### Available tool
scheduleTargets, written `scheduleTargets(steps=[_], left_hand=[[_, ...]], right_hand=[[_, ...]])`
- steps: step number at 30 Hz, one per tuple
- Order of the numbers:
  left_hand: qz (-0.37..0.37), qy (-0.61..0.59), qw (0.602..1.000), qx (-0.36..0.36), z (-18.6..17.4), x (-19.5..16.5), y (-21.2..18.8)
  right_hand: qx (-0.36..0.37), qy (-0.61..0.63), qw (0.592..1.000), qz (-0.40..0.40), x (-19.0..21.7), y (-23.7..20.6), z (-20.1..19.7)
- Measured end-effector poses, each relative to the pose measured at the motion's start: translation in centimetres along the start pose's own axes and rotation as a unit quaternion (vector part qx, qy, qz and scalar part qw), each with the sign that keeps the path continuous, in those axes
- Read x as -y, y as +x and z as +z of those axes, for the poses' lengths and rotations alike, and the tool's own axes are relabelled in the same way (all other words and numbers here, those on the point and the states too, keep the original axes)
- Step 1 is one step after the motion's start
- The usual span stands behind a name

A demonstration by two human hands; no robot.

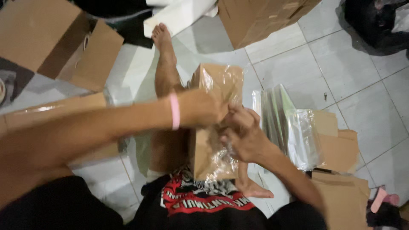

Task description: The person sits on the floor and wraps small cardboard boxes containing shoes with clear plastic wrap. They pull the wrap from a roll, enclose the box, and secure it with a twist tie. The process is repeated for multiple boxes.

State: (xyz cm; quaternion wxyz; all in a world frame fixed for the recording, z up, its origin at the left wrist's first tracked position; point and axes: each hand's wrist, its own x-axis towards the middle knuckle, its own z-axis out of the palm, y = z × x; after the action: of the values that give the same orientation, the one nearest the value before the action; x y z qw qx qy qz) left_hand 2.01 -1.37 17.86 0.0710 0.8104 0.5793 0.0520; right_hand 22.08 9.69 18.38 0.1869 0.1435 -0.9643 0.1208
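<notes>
The left hand (202,108) and right hand (243,132) are motion-blurred, so their finger positions on the brown cardboard box in crinkled clear plastic wrap (215,123) cannot be made out, and the hands cover the box's middle. The large open brown cardboard carton (55,40) and black plastic bag (375,23) are cut off by the frame's edges.

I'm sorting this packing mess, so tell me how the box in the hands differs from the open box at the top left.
The held box is closed and covered in clear plastic film; the open box is bare, with its flaps spread. The held box rests on the person's lap between the left hand and right hand; the open box lies untouched on the floor. Both are plain brown cardboard.
</notes>
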Motion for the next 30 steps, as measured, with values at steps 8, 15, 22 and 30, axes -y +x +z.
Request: scheduleTargets(steps=[8,15,22,30], left_hand=[[-0.146,-0.125,0.974,-0.118,0.5,-5.5,-2.5],[-0.081,-0.008,0.976,-0.204,2.5,-3.8,-2.2],[-0.135,-0.001,0.964,-0.228,5.3,-4.3,-1.1],[-0.118,0.059,0.953,-0.272,6.2,-4.4,-1.4]], right_hand=[[-0.048,0.148,0.984,0.090,-4.2,0.7,3.2],[-0.022,0.151,0.986,0.066,-4.3,1.8,1.9],[-0.088,0.245,0.906,0.334,-4.0,-0.3,4.4],[-0.083,0.192,0.938,0.276,-4.5,0.1,4.3]])
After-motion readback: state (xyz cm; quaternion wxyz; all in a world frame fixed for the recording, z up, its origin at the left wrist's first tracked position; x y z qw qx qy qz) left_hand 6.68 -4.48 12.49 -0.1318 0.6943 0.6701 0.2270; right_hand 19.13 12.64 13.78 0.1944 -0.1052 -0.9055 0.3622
